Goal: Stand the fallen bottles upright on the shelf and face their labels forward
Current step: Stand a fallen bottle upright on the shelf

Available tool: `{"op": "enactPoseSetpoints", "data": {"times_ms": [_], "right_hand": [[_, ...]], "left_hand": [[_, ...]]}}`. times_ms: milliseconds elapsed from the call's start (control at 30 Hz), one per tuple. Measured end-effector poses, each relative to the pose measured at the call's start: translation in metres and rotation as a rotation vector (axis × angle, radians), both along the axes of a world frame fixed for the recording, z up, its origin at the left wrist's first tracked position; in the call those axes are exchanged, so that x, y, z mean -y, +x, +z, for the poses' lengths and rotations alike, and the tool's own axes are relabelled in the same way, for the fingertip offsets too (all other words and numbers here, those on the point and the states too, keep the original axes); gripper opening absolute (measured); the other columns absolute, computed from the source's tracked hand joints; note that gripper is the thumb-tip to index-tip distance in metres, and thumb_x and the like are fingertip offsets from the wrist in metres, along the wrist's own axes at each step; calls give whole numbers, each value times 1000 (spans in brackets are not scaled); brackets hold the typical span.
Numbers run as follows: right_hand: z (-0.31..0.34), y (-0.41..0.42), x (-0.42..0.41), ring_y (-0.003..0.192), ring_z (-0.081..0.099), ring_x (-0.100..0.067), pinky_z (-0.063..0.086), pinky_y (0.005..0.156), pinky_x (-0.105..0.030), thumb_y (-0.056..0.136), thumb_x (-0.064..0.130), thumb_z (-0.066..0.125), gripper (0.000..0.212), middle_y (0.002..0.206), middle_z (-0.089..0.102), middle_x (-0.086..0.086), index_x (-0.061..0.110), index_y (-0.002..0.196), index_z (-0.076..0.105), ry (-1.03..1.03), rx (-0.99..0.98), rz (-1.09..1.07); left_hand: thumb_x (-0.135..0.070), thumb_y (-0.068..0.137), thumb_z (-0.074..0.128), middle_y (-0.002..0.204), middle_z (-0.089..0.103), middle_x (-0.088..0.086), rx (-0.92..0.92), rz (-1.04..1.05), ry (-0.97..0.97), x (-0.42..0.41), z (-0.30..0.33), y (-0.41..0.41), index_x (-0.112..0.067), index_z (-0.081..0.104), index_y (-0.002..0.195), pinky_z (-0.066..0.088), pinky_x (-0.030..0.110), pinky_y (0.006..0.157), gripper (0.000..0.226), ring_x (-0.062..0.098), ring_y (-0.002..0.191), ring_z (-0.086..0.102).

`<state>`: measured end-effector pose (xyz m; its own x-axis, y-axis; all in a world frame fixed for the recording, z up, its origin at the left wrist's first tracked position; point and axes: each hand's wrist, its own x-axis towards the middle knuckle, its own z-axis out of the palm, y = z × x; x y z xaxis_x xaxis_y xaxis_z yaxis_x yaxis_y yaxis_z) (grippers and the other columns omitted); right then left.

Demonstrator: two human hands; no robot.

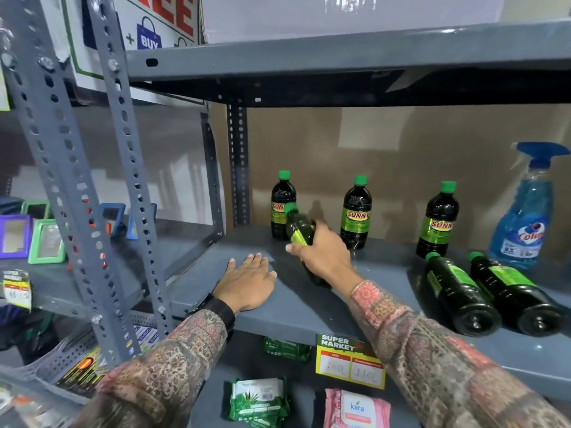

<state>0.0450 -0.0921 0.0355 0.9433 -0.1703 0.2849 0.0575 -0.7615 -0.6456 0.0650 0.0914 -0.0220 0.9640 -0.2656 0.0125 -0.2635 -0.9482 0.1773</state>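
Note:
Three dark bottles with green caps stand upright at the back of the grey shelf [309,313]: one on the left [282,205], one in the middle [356,213], one on the right [438,220], their "SUNNY" labels facing forward. My right hand [324,254] is shut on a fourth dark bottle [299,227], which is tilted with its cap pointing up and back. My left hand [247,281] rests flat and open on the shelf. Two more dark bottles [457,291] [513,293] lie on their sides at the right, bases toward me.
A blue spray bottle [525,217] stands at the far right. A yellow price tag [349,359] hangs on the shelf's front edge. Wipe packs [258,400] lie on the shelf below. Slotted grey uprights [74,180] stand at the left, with small framed mirrors [46,239] behind them.

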Motion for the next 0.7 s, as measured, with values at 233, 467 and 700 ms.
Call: {"op": "enactPoseSetpoints", "data": {"times_ms": [233,467,700], "right_hand": [[-34,14,1,108,69,-11,58,93,-37,81,21,82,68,118,69,10,30,136,43,742,178,281],[-41,13,6,117,59,-14,49,95,-32,66,48,90,83,127,57,7,35,128,38,423,253,201],[-44,16,8,95,68,-10,55,82,-33,61,35,90,87,110,64,14,40,125,32,327,282,100]], "left_hand": [[-48,108,15,176,1,1,15,4,4,0,-2,3,-15,8,166,-5,50,129,67,16,161,-1],[-46,109,15,176,0,1,6,7,6,1,1,-4,-14,8,166,-5,50,129,66,16,161,-3],[-46,109,14,176,0,1,0,6,11,2,3,-5,-14,6,166,-4,49,129,66,16,161,-2]]}}
